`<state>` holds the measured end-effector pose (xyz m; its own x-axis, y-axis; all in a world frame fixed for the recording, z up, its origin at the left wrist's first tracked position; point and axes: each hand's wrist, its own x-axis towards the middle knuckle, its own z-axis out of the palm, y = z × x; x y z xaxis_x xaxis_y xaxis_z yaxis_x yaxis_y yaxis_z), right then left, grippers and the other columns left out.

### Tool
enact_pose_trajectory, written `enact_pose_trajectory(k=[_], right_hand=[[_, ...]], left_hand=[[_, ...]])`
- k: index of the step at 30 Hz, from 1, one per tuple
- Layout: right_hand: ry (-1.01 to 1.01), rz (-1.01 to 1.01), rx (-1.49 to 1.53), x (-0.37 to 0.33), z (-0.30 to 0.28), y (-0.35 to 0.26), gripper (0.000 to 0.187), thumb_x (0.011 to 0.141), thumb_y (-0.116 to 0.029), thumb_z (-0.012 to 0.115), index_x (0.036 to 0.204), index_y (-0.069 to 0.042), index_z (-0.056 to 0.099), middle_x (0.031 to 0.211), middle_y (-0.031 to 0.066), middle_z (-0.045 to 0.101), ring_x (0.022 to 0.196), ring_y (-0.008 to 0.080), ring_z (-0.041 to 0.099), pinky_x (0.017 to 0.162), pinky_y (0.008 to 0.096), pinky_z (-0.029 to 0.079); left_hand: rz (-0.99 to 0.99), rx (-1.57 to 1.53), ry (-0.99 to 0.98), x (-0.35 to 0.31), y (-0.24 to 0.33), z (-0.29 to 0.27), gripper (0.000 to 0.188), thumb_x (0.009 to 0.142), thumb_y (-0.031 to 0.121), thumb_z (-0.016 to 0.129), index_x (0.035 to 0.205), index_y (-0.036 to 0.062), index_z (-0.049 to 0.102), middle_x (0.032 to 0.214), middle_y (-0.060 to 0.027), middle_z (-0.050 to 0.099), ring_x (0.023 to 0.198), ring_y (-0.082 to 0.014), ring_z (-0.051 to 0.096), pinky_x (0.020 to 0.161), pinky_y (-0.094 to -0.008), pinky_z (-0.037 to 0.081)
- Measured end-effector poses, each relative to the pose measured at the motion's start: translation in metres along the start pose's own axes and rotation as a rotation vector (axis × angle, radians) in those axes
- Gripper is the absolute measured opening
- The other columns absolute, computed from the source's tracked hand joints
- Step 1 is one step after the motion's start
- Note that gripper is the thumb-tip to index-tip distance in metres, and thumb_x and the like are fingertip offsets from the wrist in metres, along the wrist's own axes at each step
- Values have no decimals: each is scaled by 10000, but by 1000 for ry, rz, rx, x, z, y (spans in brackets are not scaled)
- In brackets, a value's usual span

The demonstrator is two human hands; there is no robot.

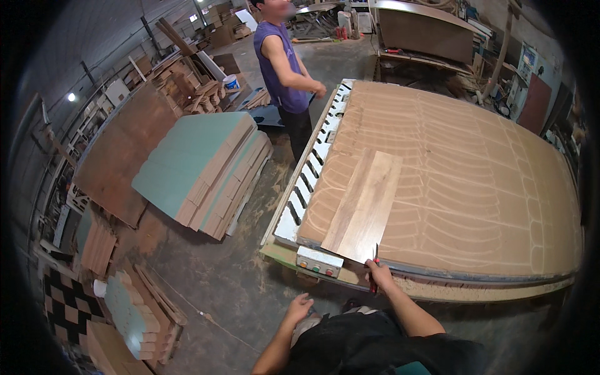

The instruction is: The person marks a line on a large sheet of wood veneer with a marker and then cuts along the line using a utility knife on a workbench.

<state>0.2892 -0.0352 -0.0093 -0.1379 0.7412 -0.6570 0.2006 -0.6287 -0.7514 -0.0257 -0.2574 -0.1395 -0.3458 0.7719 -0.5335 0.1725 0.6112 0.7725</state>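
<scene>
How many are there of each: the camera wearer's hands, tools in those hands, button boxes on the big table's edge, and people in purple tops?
Camera wearer's hands: 2 (left hand and right hand)
Hand tool, in the right one: 1
Button box: 1
Person in a purple top: 1
Total: 5

Muted light, black fisheye corners

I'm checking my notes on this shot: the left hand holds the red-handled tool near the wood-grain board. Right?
The hand is wrong: the head view shows the right hand holding the red-handled tool near the wood-grain board.
</scene>
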Motion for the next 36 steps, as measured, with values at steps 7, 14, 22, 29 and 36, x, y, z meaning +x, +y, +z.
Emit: enact_pose_trajectory(k=[7,14,22,29,36], right_hand=[[92,-207,275,4,64,-1,292,1088,-347,710,966,-82,705,705,32,677,603,143,611,558,335,468],[29,-203,556,-22,170,-44,247,1082,-301,732,1025,-66,681,737,13,639,616,148,607,568,324,496],[-101,-220,672,-28,354,-60,246,1081,-321,733,1000,-88,734,732,16,686,615,127,617,567,302,478],[-21,-324,701,-35,443,-117,275,1087,-323,734,971,-75,708,735,17,673,644,132,625,620,296,488],[-38,-356,772,22,491,-149,283,1098,-336,717,1001,-70,716,708,21,663,577,128,598,528,309,470]], left_hand=[[-510,187,179,-24,-163,-85,456,1028,401,710,1300,42,778,1279,-211,799,1162,-378,769,1031,-515,579],[-13,846,-260,-99,-258,-188,233,1103,206,652,1203,14,738,998,-145,763,872,-297,732,771,-486,574],[-137,-227,137,-77,-305,-294,172,1059,197,677,995,59,758,842,-73,683,709,-194,624,627,-369,505],[-485,-577,390,-28,-313,-373,204,1077,204,689,1195,41,719,821,-42,666,610,-175,594,507,-354,451],[-464,-574,179,8,-316,-442,442,1100,245,706,1483,36,634,1058,-132,790,785,-221,705,660,-368,568]])
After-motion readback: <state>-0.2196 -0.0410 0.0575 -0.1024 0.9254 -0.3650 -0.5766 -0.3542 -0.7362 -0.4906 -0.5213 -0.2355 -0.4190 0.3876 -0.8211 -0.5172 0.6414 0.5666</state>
